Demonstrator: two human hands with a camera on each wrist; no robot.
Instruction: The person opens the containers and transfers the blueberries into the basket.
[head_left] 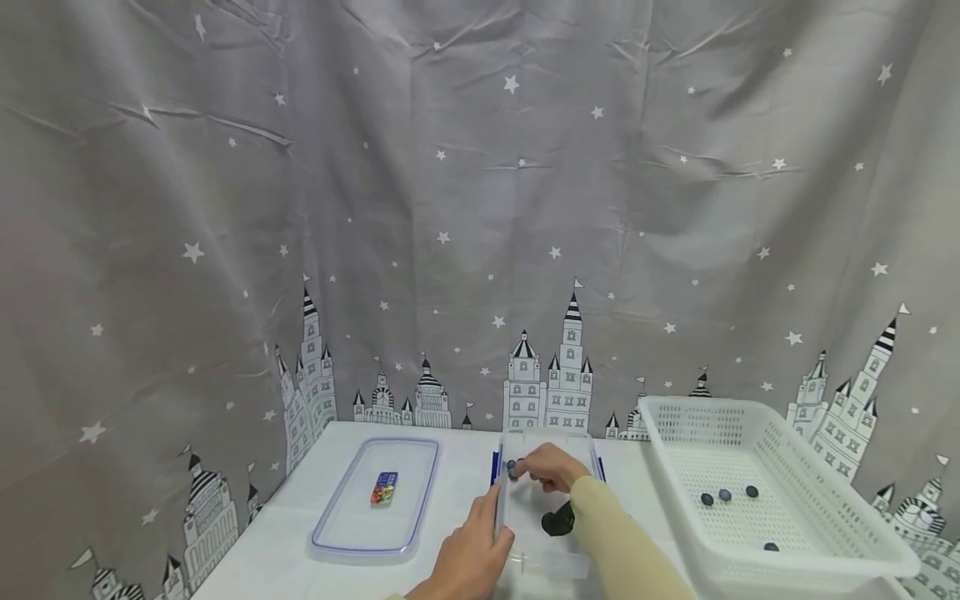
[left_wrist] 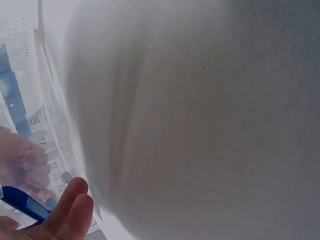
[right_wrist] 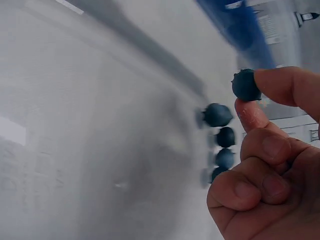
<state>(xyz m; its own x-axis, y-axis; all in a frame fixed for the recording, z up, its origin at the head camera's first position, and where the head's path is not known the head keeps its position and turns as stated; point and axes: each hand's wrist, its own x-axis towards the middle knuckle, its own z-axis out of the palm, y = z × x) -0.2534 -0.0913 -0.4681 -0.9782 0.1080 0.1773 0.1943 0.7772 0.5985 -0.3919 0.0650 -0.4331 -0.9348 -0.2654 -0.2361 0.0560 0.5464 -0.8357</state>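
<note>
A clear plastic food container (head_left: 525,533) with blue side latches stands in front of me. My right hand (head_left: 551,467) is over it, pinching a blueberry (right_wrist: 246,85) between thumb and index finger, the other fingers curled in. Below that berry, several blueberries (right_wrist: 218,115) line up along the container's wall in the right wrist view. At the container's left side, my left hand (head_left: 468,542) rests against the outer wall with fingers extended. In the left wrist view its fingertips (left_wrist: 75,205) show beside a blue latch (left_wrist: 22,202).
To the left lies a clear lid (head_left: 352,525) with a bluish rim and a colourful label (head_left: 384,489). A white perforated basket (head_left: 847,508) on the right has several blueberries (head_left: 724,495) on its bottom. Behind the white table (head_left: 285,550) hangs a grey curtain (head_left: 465,208).
</note>
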